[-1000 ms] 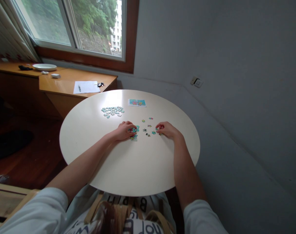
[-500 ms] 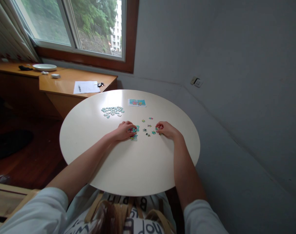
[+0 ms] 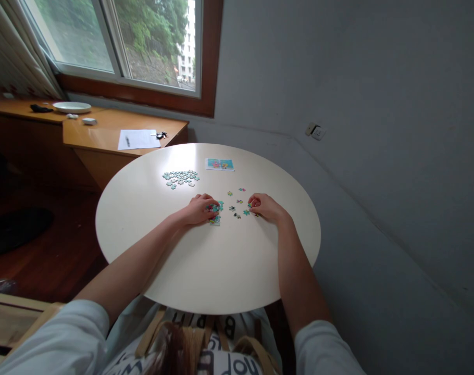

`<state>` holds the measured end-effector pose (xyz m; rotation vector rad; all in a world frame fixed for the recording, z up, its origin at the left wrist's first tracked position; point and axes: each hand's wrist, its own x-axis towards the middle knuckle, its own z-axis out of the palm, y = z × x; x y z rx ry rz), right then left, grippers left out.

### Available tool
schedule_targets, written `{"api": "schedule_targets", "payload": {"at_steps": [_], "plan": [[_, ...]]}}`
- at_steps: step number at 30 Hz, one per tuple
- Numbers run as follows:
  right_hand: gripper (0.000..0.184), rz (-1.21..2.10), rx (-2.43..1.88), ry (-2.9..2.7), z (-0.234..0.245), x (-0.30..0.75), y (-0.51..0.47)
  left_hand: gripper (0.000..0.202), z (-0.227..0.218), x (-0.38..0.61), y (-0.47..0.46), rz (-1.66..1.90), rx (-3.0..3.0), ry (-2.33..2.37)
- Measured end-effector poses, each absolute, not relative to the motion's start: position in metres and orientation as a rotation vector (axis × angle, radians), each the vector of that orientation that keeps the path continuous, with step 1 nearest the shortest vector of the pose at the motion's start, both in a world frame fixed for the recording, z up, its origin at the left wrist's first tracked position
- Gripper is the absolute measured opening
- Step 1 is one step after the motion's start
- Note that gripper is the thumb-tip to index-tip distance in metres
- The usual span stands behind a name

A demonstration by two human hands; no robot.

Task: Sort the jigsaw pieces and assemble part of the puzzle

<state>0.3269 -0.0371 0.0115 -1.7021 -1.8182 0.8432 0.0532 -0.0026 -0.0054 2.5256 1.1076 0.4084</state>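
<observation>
On a round cream table (image 3: 206, 271), my left hand (image 3: 198, 209) rests with curled fingers pressed on a small joined patch of puzzle pieces (image 3: 215, 220). My right hand (image 3: 265, 207) lies a short way to the right, its fingertips pinched on a small teal puzzle piece (image 3: 253, 207). Between the two hands lie several loose pieces (image 3: 235, 205). A bigger heap of teal pieces (image 3: 180, 178) sits further back on the left. A small picture card (image 3: 219, 164) lies near the table's far edge.
A wooden desk (image 3: 104, 136) stands behind the table under the window, with a sheet of paper (image 3: 137, 139), keys and a white plate (image 3: 72, 107). A grey wall with a socket (image 3: 315, 131) runs along the right. Dark wooden floor lies to the left.
My right hand has crept slightly left toward the loose pieces. My left hand stays in place on the joined patch.
</observation>
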Motion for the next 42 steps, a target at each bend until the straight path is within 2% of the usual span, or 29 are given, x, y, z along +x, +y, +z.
{"api": "schedule_targets", "payload": {"at_steps": [42], "plan": [[0.015, 0.810, -1.731, -1.837, 0.0139, 0.3246, -0.0394, 0.040, -0.0082, 0.0528, -0.0005, 0.412, 2.532, 1.104]]}}
